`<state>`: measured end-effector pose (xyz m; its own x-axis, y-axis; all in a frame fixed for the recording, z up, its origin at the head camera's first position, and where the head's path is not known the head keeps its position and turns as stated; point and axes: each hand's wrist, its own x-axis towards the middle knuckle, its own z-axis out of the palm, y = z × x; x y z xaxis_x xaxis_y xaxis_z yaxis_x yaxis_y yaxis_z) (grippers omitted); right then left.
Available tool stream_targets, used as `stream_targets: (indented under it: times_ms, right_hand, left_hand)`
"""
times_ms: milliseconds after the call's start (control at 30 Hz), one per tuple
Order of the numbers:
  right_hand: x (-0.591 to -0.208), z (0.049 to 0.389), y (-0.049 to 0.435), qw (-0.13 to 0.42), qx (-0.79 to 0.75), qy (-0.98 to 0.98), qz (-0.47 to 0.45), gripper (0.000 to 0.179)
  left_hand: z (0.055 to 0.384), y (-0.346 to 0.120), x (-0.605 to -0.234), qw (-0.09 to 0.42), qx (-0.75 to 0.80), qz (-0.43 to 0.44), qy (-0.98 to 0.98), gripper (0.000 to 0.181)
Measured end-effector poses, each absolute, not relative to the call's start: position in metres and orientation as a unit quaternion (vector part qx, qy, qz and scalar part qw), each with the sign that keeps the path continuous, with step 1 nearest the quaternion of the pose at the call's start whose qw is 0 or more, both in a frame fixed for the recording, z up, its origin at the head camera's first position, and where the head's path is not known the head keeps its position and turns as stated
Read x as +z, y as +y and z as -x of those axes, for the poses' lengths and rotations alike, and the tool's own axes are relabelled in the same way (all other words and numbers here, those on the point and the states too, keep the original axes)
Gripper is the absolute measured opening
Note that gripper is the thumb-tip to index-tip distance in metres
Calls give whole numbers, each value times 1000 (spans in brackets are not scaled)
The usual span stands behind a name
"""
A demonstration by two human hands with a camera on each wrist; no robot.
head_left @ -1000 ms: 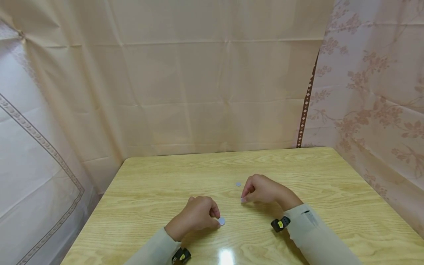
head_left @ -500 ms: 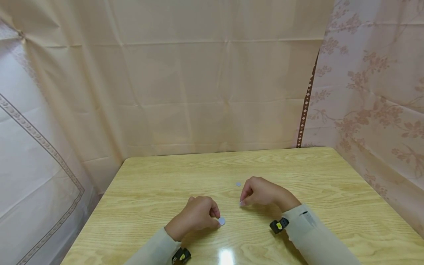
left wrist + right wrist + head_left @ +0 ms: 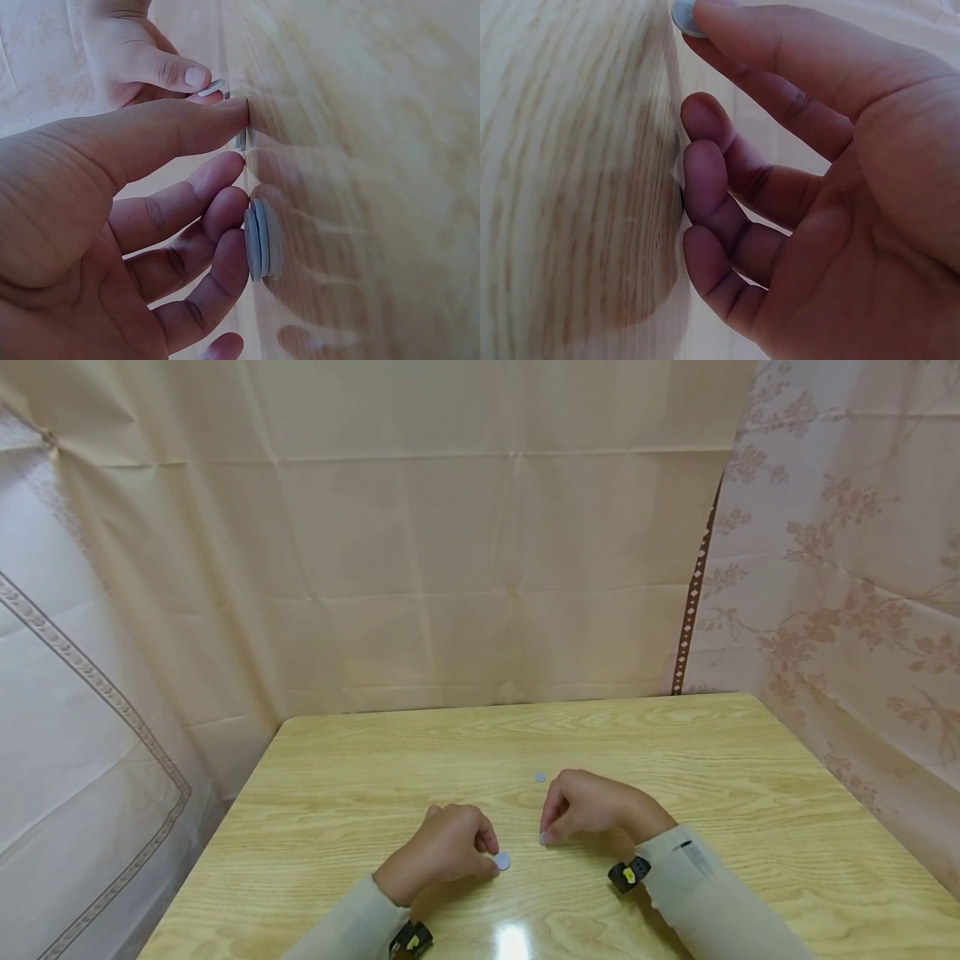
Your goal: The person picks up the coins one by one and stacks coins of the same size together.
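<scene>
My left hand stays low over the table, thumb and index finger bent about the edge of a silver coin. In the left wrist view this is a small stack of coins between thumb and index fingertip. Nearer that camera, another short stack lies by the curled fingers; the hand hides it in the head view. To the right, my right hand pinches a coin between thumb and index finger, just above the table, its other fingers loosely curled.
One more coin lies flat farther back, left of the right hand. The wood-grain table ends at a beige curtain behind, with patterned cloth on the right. Black bands sit on both wrists.
My right hand has moved toward me and slightly left, bringing its coin nearer the left hand's coins. The left hand and the coin at the back keep their places.
</scene>
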<state>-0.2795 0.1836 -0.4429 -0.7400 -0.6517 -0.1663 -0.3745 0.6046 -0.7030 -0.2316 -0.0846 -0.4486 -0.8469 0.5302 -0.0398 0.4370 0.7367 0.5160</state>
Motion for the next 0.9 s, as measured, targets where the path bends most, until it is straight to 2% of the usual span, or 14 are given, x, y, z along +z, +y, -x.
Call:
stream_targets:
  times_ms: [900]
  right_hand:
    - [-448,273,172,208,-321,865,324,9]
  left_hand:
    - [236,-86,-454,108,269,-255,922,20]
